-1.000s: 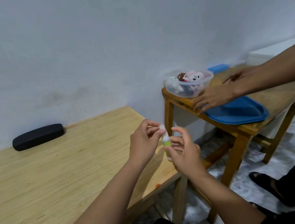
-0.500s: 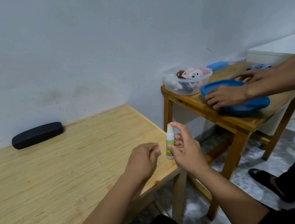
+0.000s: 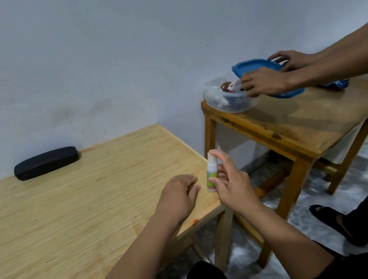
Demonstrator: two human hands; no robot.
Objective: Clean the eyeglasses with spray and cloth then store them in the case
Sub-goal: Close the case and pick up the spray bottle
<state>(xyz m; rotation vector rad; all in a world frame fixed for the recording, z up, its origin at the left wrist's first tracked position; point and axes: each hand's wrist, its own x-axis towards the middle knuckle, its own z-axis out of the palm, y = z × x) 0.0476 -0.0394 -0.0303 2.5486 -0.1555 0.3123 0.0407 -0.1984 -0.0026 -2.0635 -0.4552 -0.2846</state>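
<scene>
Right hand [image 3: 232, 184] wrapped round the spray bottle [image 3: 211, 174] at the desk [image 3: 70, 214] corner, forefinger on top. Left hand [image 3: 179, 196] loosely curled on the desk, holding nothing visible. Best kept upright, nozzle facing left. Closed case [image 3: 46, 162] lengthwise along the wall.

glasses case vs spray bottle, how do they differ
The glasses case is black, long and lies flat by the wall, untouched; the spray bottle is white with a green label, small and upright, held in the right hand. Both are over the light wooden table.
</scene>
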